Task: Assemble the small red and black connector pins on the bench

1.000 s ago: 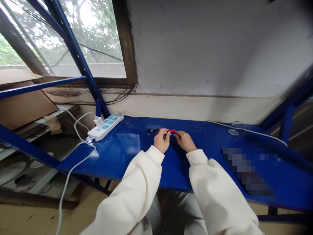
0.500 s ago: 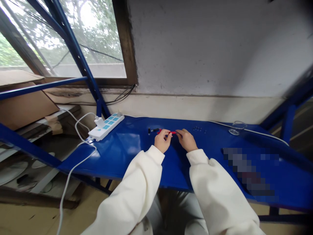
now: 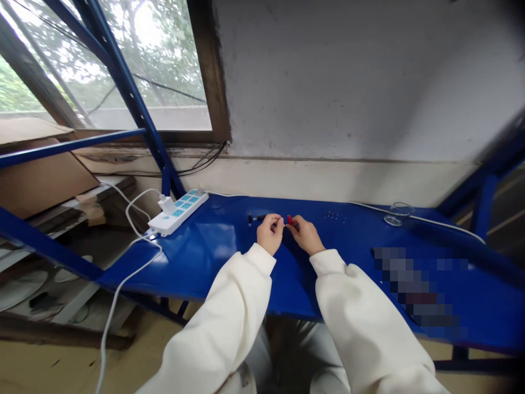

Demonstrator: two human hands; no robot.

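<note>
A: Seen from the head-worn camera, what containers stand around the grip?

B: Far to the left of the left hand [image 3: 269, 234], behind the bars of a blue frame [image 3: 131, 98], sits what looks like a brown cardboard box [image 3: 41, 178], its contents hidden. Nearer on that side, a white power strip [image 3: 162, 224] holds a white plug [image 3: 166, 204] in one of its sockets. Well to the right of the right hand [image 3: 305, 235] rests a clear round piece [image 3: 392, 221], too small to identify as a dish or a ring.

A: And the red piece [image 3: 289, 219]?

B: It stands out between the two hands, at the fingertips of the right, its lower part covered by them. Below is the blue tabletop [image 3: 229, 279]; whether the piece touches it cannot be told.

A: How does each hand grip?

B: The right thumb and fingers close in a pinch on the red piece. The left hand curls opposite, thumb near forefinger, its tips close to the piece; whether anything is caught between them cannot be told.

A: What lies nearest?

B: Just left of the left hand, a slender dark piece [image 3: 260, 217], with a small black cylinder [image 3: 250, 219] beyond. To the right of the right hand, a scatter of tiny bits [image 3: 330, 215], too small to name.
</note>
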